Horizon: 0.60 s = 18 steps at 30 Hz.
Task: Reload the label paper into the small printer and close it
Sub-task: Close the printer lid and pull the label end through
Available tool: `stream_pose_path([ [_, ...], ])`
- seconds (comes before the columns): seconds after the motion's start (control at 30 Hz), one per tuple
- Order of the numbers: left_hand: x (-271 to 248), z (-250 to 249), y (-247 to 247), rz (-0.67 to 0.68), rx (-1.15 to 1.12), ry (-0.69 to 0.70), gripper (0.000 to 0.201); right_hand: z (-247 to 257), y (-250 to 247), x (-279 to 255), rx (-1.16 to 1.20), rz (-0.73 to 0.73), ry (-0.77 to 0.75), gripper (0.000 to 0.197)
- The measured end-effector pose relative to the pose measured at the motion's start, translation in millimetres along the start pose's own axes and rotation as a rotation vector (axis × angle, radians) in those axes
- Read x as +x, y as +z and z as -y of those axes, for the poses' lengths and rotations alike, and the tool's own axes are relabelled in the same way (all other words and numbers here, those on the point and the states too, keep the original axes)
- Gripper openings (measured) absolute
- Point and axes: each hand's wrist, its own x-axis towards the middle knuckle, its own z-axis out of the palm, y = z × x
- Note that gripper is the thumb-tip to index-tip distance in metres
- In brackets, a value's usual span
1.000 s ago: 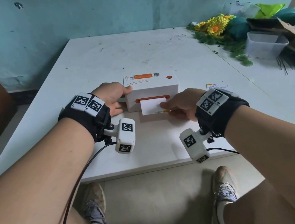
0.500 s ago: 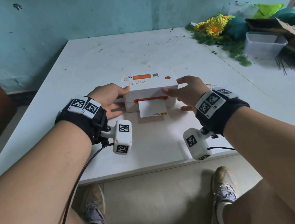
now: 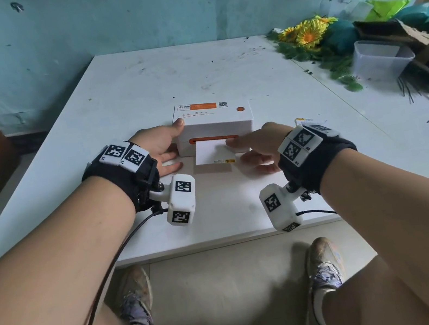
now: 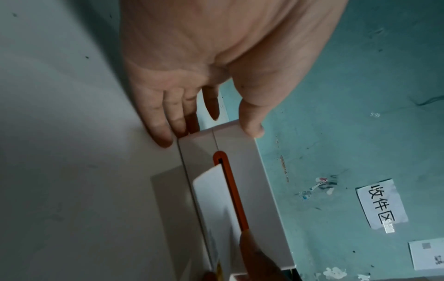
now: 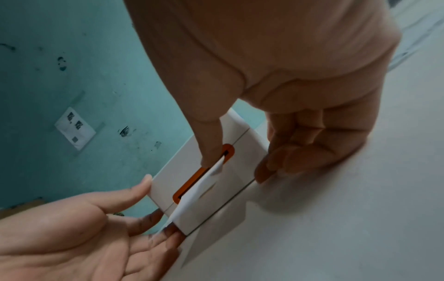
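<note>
We brace the closed printer (image 3: 214, 126) with our spread left hand (image 3: 159, 150); right hand (image 3: 259, 144), half curled, thumb at the slot beside the label (image 3: 213, 154).

The right hand (image 3: 259, 144) has dropped from the printer's (image 3: 215, 127) top right corner, where it sat half a second ago, to the front face. Its thumb now lies on the right end of the orange slot (image 5: 204, 175), against the label paper (image 3: 213, 154), and its other fingers curl low by the near right corner, close to the desk (image 3: 217, 219). A second ago it was touching the paper's near edge.
</note>
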Motion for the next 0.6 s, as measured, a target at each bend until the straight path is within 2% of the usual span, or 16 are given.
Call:
stream_pose_path([
  [0.07,0,2,3,-0.044,0.003,-0.001,0.059,1,3,0,-0.025,0.012,0.004,0.025],
  [0.13,0,3,5,-0.056,-0.005,-0.016,0.053,5,3,-1,-0.040,0.037,-0.010,0.014],
  [0.23,-4,3,12,0.005,-0.039,-0.082,0.040,9,4,2,-0.057,0.039,-0.028,0.016],
  [0.37,-4,6,15,0.025,-0.041,-0.075,0.049,7,3,6,-0.098,0.057,-0.038,0.015],
  [0.5,1,12,15,0.044,-0.001,-0.003,0.045,0,0,6,-0.037,0.074,-0.052,0.016],
  [0.6,10,22,17,-0.046,0.123,0.111,0.051,1,4,5,0.039,0.024,-0.016,0.009],
])
